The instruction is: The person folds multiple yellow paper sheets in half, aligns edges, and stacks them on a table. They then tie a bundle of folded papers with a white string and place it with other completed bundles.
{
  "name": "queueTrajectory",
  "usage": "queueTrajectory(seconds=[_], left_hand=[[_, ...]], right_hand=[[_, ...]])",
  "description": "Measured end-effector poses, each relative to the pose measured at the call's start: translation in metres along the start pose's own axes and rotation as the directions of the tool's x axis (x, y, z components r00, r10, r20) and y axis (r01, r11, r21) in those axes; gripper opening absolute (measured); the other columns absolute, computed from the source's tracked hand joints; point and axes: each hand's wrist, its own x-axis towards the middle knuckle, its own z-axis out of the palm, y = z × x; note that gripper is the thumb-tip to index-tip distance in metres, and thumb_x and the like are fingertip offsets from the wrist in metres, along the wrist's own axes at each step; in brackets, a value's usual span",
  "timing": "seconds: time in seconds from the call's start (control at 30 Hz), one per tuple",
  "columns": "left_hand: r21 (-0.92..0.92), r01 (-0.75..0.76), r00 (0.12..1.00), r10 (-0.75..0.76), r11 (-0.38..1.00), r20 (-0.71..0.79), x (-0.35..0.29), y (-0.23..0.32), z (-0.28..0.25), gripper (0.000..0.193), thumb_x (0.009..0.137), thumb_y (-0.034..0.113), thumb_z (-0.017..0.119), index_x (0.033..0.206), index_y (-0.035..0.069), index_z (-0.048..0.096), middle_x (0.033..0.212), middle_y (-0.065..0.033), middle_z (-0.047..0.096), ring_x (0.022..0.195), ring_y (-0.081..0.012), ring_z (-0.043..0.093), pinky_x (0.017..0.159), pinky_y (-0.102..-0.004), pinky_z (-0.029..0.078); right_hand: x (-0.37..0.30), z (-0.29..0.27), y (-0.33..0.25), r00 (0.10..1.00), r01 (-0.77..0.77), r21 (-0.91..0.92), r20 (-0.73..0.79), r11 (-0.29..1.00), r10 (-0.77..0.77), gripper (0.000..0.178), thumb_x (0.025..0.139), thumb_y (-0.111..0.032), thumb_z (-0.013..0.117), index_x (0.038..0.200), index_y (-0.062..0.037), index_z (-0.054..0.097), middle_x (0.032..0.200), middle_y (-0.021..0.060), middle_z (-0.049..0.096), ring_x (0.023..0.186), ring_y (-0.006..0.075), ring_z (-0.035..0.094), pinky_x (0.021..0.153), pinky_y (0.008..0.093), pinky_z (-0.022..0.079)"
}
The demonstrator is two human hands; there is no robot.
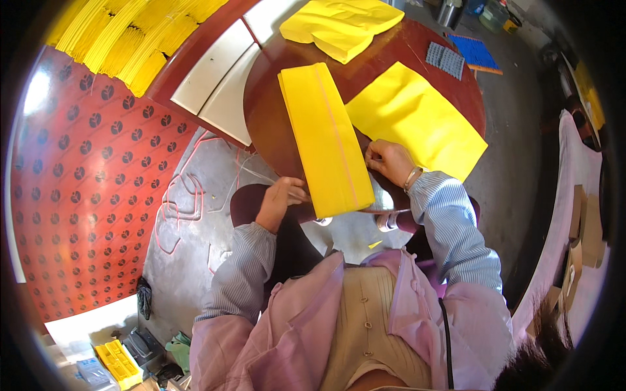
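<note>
A long folded yellow fabric stack [326, 140] lies on the round dark-red table [267, 104], its near end reaching past the table's edge towards me. A thin orange-pink line runs lengthwise along its top. My left hand [282, 203] is closed beside the stack's near left edge, and a pale thin strip [257, 174] runs from the floor side towards its fingers. By the right edge, my right hand [390, 163] has its fingertips pinched together. Whatever either hand grips is hidden. Right of the stack lies a flat yellow fabric piece [420, 120], close to my right wrist.
A crumpled yellow fabric piece [342, 26] rests at the table's far side. Several yellow bundles [130, 42] sit on a red surface at the far left, near white drawers [218, 81]. Pink strips [189, 195] are strewn on the grey floor. A grey bumpy pad [445, 60] lies at the table's far right.
</note>
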Motion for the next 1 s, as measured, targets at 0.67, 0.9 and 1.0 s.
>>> queueTrajectory(seconds=[0.67, 0.9, 1.0], left_hand=[[0.581, 0.041, 0.716, 0.382, 0.813, -0.584, 0.143, 0.103, -0.069, 0.033, 0.099, 0.027, 0.074, 0.113, 0.000, 0.064, 0.093, -0.0136, 0.063, 0.076, -0.0238, 0.065, 0.061, -0.0367, 0.053], [0.816, -0.200, 0.617, 0.717, 0.542, -0.324, 0.159, 0.127, 0.000, 0.025, 0.084, 0.030, 0.088, 0.092, 0.011, 0.074, 0.118, -0.0110, 0.055, 0.116, -0.0311, 0.051, 0.096, -0.0485, 0.041], [0.832, -0.071, 0.692, 0.628, 0.550, -0.356, 0.168, 0.129, 0.014, 0.026, 0.085, 0.034, 0.088, 0.089, 0.011, 0.075, 0.119, -0.0085, 0.056, 0.119, -0.0293, 0.048, 0.097, -0.0483, 0.036]], right_hand=[[0.128, -0.029, 0.022, 0.908, 0.126, -0.199, -0.372, 0.972, -0.194, 0.013, 0.092, -0.015, 0.077, 0.104, -0.0099, 0.076, 0.094, 0.0083, 0.074, 0.089, 0.0277, 0.071, 0.082, 0.0416, 0.057], [0.171, 0.007, 0.021, 0.938, -0.128, 0.638, -0.172, 0.760, 0.302, 0.027, 0.095, -0.023, 0.083, 0.106, -0.0012, 0.071, 0.085, 0.0012, 0.069, 0.072, 0.0090, 0.063, 0.066, 0.0259, 0.053], [0.175, 0.014, 0.020, 0.928, -0.159, 0.715, -0.126, 0.681, 0.349, 0.027, 0.093, -0.021, 0.085, 0.104, -0.0015, 0.069, 0.083, 0.0004, 0.068, 0.069, 0.0069, 0.061, 0.060, 0.0228, 0.050]])
